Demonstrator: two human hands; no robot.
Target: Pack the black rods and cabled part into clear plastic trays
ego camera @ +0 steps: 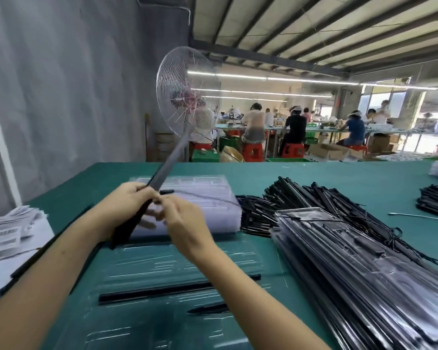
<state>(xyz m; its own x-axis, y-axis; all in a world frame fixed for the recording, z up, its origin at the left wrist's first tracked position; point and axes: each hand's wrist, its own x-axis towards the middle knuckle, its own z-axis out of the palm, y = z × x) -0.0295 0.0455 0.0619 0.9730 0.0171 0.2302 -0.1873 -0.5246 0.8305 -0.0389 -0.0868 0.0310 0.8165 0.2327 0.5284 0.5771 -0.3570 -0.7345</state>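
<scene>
At the green worktop's front edge, over the glossy ribbed clear tray, I held a black rod.
My left hand curled round the slim matte rod, tilted up and away from me; my right hand pinched its thin cable beside those fingers.
</scene>
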